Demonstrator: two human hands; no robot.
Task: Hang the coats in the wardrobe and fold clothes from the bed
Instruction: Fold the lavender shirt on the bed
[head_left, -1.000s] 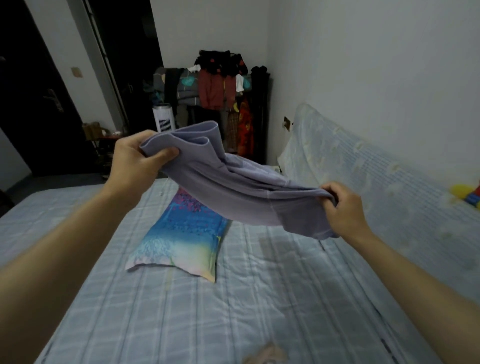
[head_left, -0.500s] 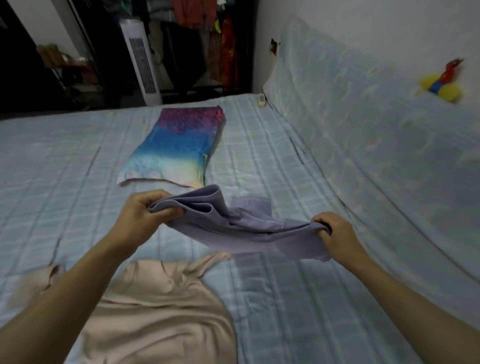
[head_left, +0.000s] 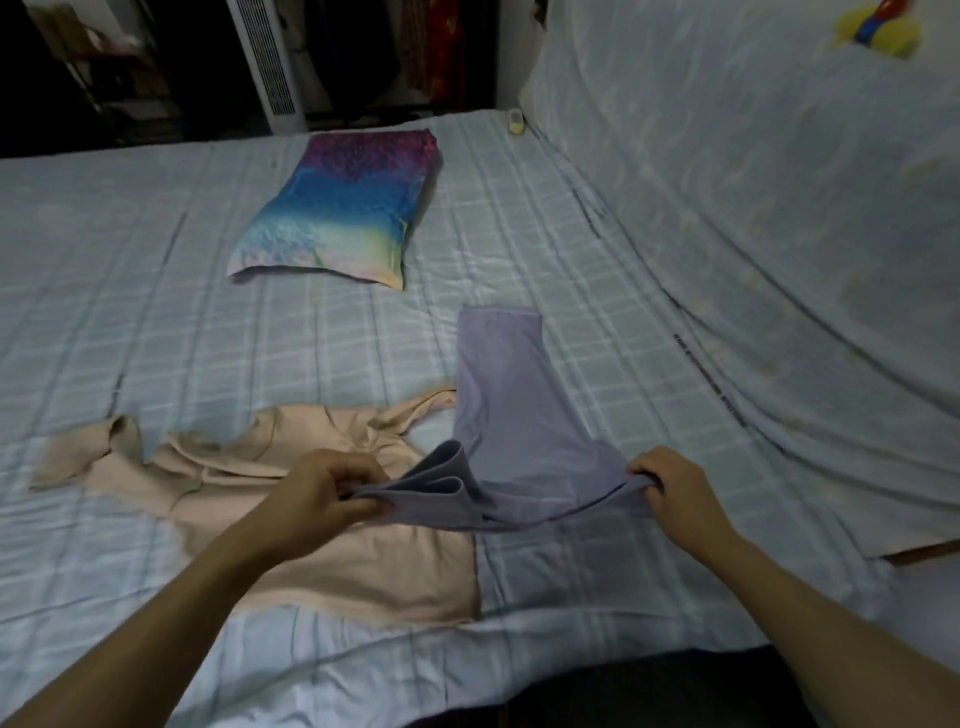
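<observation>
1. The left hand (head_left: 327, 488) has its grip pinched on the bunched near edge of the lilac garment (head_left: 514, 415); the right hand (head_left: 675, 488) has its grip curled round the opposite corner.
2. A beige top (head_left: 389, 571) lies spread beneath the left hand, nearer than the pillow (head_left: 343, 208).
3. The lilac garment stretches over the bed (head_left: 156, 312) toward the pillow, stopping short of it.

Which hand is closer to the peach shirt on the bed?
Left. The left hand is right over the peach shirt, gripping the purple garment. The right hand holds the garment's other end, off to the shirt's right.
</observation>
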